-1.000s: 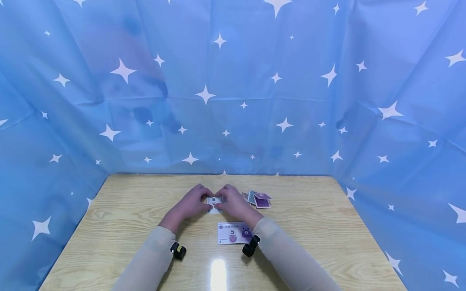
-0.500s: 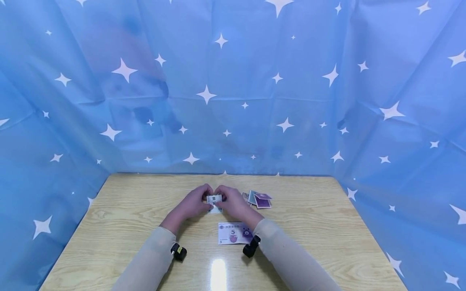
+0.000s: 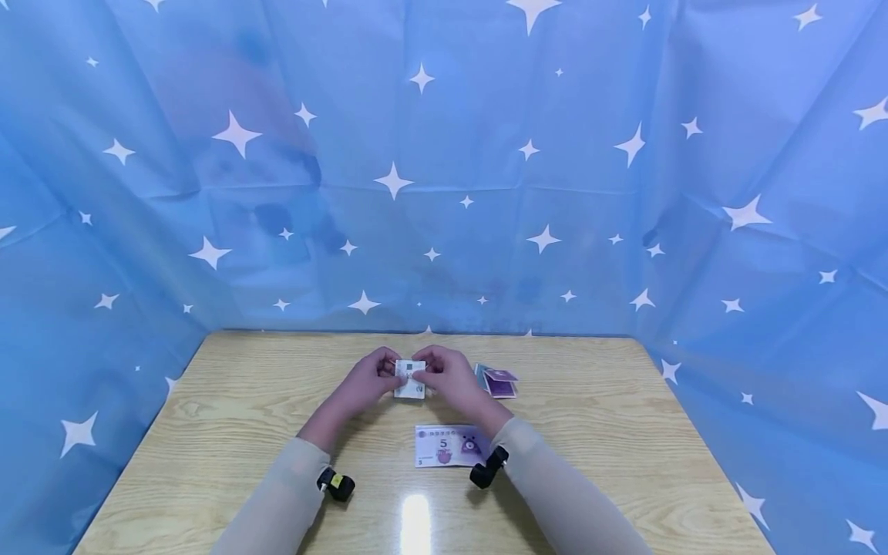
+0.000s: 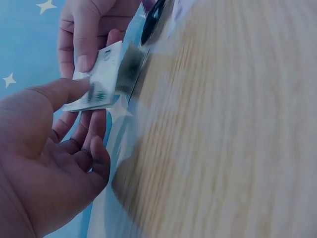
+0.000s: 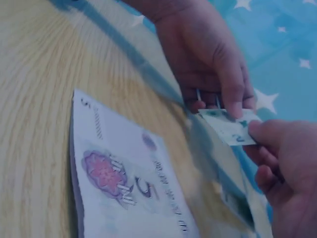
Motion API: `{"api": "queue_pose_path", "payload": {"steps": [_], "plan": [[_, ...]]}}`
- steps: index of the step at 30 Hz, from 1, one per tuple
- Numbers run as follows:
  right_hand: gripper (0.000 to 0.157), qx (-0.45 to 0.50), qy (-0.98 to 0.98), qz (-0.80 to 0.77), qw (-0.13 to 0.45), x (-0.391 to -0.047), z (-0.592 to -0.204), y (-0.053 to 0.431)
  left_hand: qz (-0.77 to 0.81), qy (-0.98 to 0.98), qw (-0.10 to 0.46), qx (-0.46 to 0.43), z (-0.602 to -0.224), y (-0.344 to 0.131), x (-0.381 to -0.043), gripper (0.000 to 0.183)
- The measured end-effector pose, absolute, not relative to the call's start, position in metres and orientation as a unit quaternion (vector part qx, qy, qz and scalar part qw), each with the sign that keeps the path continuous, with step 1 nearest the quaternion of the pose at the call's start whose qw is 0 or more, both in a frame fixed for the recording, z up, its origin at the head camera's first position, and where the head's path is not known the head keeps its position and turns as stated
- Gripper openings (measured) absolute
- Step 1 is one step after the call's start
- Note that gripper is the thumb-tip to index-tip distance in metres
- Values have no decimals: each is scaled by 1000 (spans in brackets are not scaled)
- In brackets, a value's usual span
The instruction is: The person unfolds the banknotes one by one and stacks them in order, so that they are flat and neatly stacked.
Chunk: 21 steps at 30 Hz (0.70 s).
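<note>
Both hands hold a small folded play banknote (image 3: 410,391), pale with green print, over the far middle of the table. My left hand (image 3: 364,385) pinches its left edge, thumb on the near face and fingers behind. The opposite edge is pinched by my right hand (image 3: 452,379), its thumb also on top. In the left wrist view, the folded banknote (image 4: 105,74) shows stacked layers between the two thumbs. Nearer the body, a flat purple play banknote (image 3: 444,447) marked 5 lies under the right forearm, which covers its right end.
Folded purple and teal notes (image 3: 501,388) lie just right of the right hand, partly hidden by it. A wooden table (image 3: 277,370) extends around everything, with a blue starry curtain (image 3: 444,270) along its back edge. Each wrist wears a small black camera (image 3: 340,486).
The folded banknote has come up and away from the body, and more of its face shows. Both hands rise with it; the right forearm has shifted slightly right, and the purple notes stay put.
</note>
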State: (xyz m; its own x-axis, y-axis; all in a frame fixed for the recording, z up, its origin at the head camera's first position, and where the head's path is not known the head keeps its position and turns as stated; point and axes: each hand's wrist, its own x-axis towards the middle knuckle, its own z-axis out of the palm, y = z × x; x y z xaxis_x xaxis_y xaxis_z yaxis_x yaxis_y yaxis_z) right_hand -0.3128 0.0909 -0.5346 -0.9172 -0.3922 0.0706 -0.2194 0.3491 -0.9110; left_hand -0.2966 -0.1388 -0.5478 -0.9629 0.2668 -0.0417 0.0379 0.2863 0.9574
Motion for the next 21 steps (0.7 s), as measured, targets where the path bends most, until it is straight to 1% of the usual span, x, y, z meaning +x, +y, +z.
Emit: {"api": "queue_pose_path", "payload": {"steps": [5, 17, 21], "plan": [[28, -178, 800, -568, 73, -311, -526, 95, 610, 781, 99, 90, -545, -134, -292, 27], [26, -190, 788, -581, 65, -305, -519, 108, 657, 748, 72, 62, -545, -121, -271, 14], [20, -195, 790, -578, 63, -300, -516, 114, 655, 747, 77, 79, -544, -117, -264, 12]]}}
